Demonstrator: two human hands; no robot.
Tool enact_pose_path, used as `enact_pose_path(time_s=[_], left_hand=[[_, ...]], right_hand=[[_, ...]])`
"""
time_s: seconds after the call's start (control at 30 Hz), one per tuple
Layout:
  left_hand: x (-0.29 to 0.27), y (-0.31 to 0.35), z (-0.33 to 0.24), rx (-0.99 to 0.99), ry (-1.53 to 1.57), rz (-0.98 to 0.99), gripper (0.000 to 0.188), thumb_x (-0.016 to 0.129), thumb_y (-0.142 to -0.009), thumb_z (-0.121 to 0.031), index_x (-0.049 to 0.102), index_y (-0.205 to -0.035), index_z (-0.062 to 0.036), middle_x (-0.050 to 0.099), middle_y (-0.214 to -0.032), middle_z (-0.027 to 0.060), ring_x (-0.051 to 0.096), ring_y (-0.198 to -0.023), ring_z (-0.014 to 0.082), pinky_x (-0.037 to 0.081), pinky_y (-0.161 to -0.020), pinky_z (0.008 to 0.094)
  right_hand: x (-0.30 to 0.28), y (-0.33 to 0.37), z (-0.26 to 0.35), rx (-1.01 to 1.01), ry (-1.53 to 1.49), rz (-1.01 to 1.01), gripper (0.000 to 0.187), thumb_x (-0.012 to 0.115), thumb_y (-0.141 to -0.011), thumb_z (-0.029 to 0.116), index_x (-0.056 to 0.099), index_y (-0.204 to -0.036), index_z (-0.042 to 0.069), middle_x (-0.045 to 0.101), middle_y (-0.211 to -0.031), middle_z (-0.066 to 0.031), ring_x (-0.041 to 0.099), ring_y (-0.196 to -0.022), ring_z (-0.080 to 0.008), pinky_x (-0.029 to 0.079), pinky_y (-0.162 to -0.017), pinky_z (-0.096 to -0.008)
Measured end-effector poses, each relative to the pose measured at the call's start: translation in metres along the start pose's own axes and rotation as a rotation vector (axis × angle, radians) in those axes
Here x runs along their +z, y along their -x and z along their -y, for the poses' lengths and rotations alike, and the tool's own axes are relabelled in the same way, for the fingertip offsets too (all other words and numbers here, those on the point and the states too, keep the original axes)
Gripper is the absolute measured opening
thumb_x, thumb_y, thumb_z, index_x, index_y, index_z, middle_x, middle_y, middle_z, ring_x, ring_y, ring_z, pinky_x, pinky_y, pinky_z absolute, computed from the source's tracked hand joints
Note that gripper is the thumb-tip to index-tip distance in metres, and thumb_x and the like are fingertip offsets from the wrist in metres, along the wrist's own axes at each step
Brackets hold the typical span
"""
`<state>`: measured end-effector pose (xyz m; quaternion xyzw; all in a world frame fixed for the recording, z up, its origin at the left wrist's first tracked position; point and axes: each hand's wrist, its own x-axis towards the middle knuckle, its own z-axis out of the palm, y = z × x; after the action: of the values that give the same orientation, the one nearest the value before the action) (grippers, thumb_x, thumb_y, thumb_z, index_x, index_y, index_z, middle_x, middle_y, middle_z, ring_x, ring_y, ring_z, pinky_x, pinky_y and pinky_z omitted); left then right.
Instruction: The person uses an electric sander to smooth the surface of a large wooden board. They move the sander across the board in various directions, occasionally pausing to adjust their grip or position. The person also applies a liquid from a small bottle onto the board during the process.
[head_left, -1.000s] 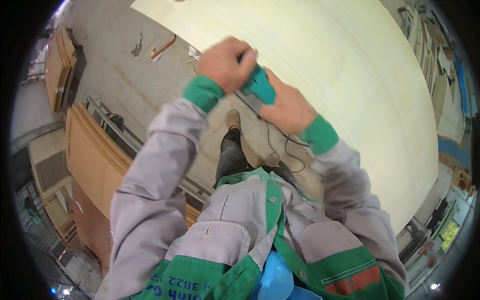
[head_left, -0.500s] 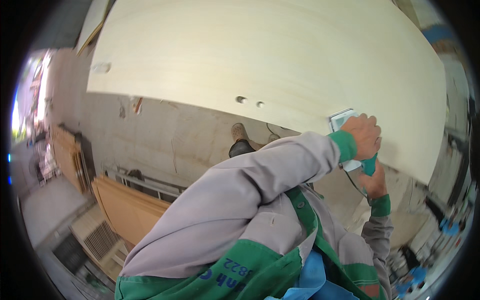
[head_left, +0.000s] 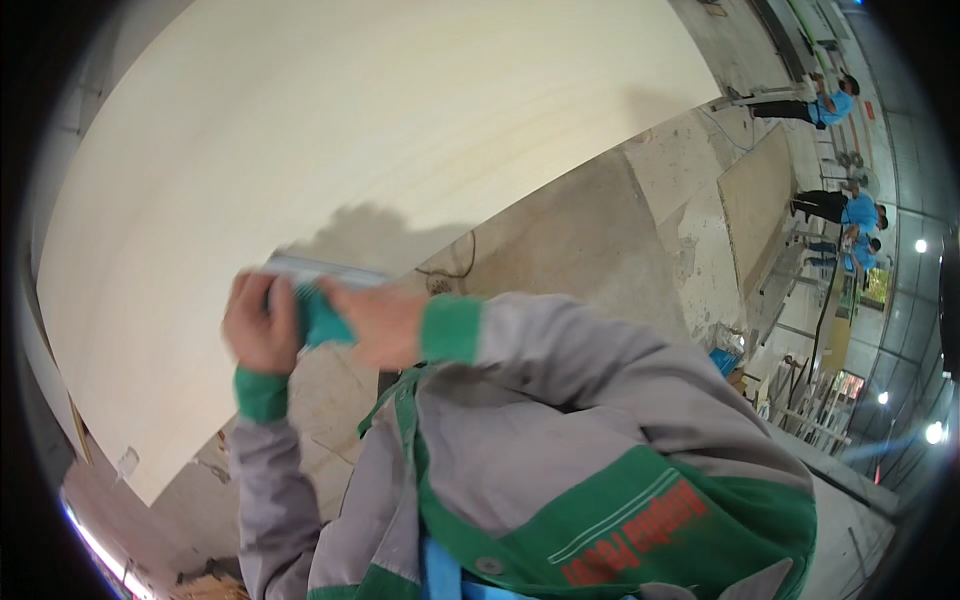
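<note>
L hand [head_left: 262, 325] and R hand [head_left: 378, 325] grip a teal power tool [head_left: 325, 320] at the near edge of a big pale board [head_left: 400, 130], as I watch by remote feed.

L hand is closed round one end, R hand wrapped on the body; both blurred, so exact finger placement I can't tell. The tool's flat grey base [head_left: 328, 270] lies along the board edge; I can't confirm it's flush. For good work I'd judge: base flat, pressure even, no tipping at the edge, both wrists lvl. Dark cord [head_left: 468, 258] loops just past the R hand; I'd want it clear of the base. Farther off: concrete flr [head_left: 570, 230], then a blue-shirted co-worker [head_left: 832, 108] nr the far wall.
</note>
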<state>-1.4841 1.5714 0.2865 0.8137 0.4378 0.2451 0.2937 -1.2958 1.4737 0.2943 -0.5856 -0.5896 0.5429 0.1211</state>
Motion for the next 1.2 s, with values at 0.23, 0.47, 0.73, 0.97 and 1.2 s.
enact_pose_path(time_s=[0.23,0.47,0.73,0.97,1.2], left_hand=[[-0.089,0.049,0.064,0.138,-0.374,0.114,0.03,0.044,-0.104,-0.016,0.062,-0.091,0.0045,0.059,-0.086,0.0193,0.058,-0.081,0.0384,0.048,-0.071,0.0449],[-0.011,0.002,0.007,0.09,-0.016,0.132,0.034,0.042,-0.103,-0.017,0.065,-0.088,0.0044,0.064,-0.088,0.0206,0.062,-0.083,0.0366,0.05,-0.074,0.0433],[0.162,-0.113,-0.162,0.392,0.1,0.273,0.026,0.05,-0.094,-0.013,0.069,-0.083,0.0016,0.066,-0.079,0.0174,0.063,-0.074,0.0377,0.052,-0.068,0.0429],[0.337,-0.203,-0.305,0.614,0.191,0.365,0.023,0.052,-0.094,-0.013,0.07,-0.082,-0.006,0.067,-0.079,0.0139,0.065,-0.072,0.0341,0.053,-0.065,0.0417],[0.499,-0.263,-0.427,0.543,0.012,0.184,0.042,0.051,-0.101,-0.041,0.064,-0.124,-0.0073,0.069,-0.113,0.0163,0.068,-0.099,0.0387,0.054,-0.086,0.05]], right_hand=[[0.058,-0.065,0.062,-0.172,0.005,0.244,0.104,0.069,-0.082,0.016,0.006,-0.161,-0.008,0.068,-0.114,-0.0303,0.069,-0.104,-0.0443,0.055,-0.087,-0.0488],[-0.005,-0.003,-0.005,-0.11,-0.186,0.178,0.106,0.067,-0.083,0.017,-0.001,-0.162,-0.005,0.068,-0.107,-0.0304,0.069,-0.099,-0.045,0.054,-0.084,-0.0499],[-0.141,0.136,-0.14,0.043,-0.341,-0.065,0.104,0.064,-0.082,0.019,0.002,-0.162,-0.005,0.066,-0.111,-0.0358,0.067,-0.103,-0.0484,0.053,-0.089,-0.0525],[-0.229,0.248,-0.254,0.237,-0.154,-0.644,0.091,0.065,-0.087,0.028,0.02,-0.163,0.005,0.07,-0.096,-0.0317,0.07,-0.089,-0.0492,0.055,-0.08,-0.054],[-0.342,0.311,-0.37,0.616,0.07,-0.896,0.08,0.067,-0.085,0.037,0.038,-0.153,0.007,0.068,-0.119,-0.0313,0.067,-0.112,-0.0456,0.053,-0.096,-0.0536]])
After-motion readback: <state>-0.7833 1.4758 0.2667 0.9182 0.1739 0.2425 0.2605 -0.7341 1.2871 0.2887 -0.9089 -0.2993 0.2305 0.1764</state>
